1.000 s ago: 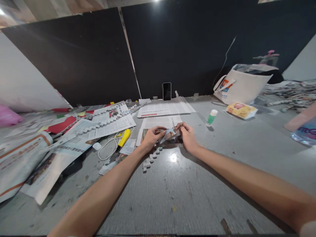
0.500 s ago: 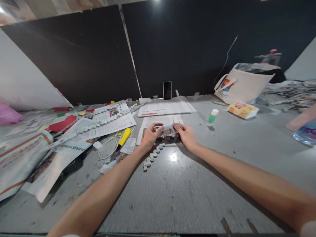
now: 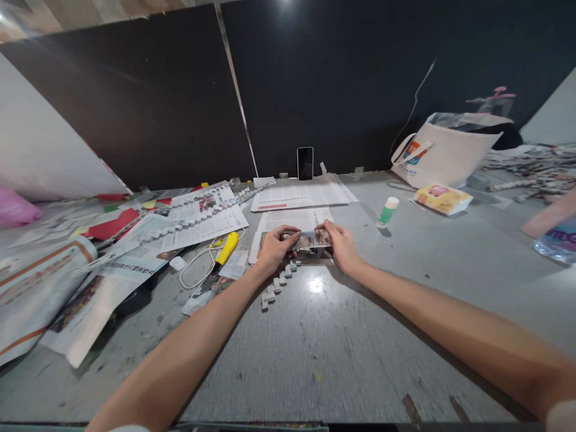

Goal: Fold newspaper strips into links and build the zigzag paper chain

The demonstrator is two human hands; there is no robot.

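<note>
On one grey tabletop [image 3: 342, 360], two hands [image 3: 273, 249] [image 3: 345, 248] pinching one printed paper piece [image 3: 308, 241], one short zigzag chain [image 3: 276, 285] nearby.

I'm wearing whitish slvs: my L slv [image 3: 128, 429] is showing as a thin curved strip at the btm edge, my R slv [image 3: 562, 415] as a pale rounded patch nr the btm R corner, fabric blurring too much to ID. My L forearm [image 3: 193, 345] & R forearm [image 3: 443, 318] are showing bare, tapering twd the wrists; L hand [image 3: 272, 249] & R hand [image 3: 344, 247] are showing bare too.
</note>
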